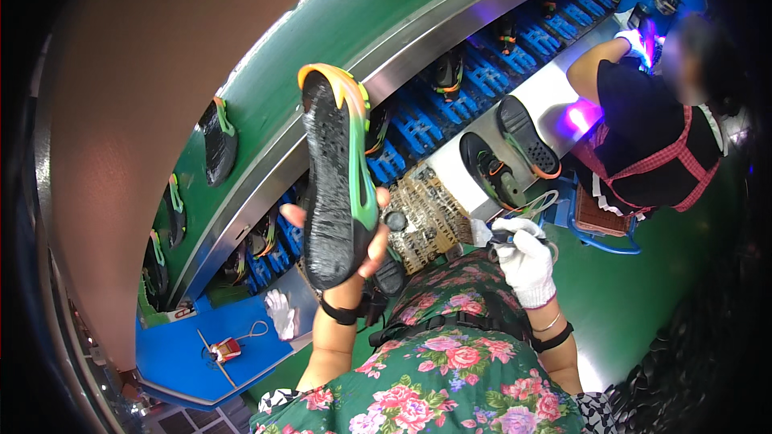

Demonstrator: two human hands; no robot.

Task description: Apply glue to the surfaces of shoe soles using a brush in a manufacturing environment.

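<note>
My bare left hand (pixel 375 251) is wrapped round a shoe sole (pixel 331 181), held upright above the workbench. Its black face looks wet and shiny, and its rim runs from orange at the top to green. My right hand (pixel 527 265), in a white knit glove, is closed round a small dark-handled brush (pixel 500 236) with a pale tip. The brush is well apart from the sole. Beyond the right hand, a black shoe (pixel 489 170) with orange and green trim lies beside another sole (pixel 527 135), on the bench.
A green conveyor (pixel 265 72) with several soles curves behind a steel rail (pixel 281 161). Blue racks (pixel 418 128) hold shoes. Brown tape covers part of the bench (pixel 426 217). A white glove (pixel 281 313) lies on a blue table (pixel 193 354). A co-worker (pixel 643 128) sits at right.
</note>
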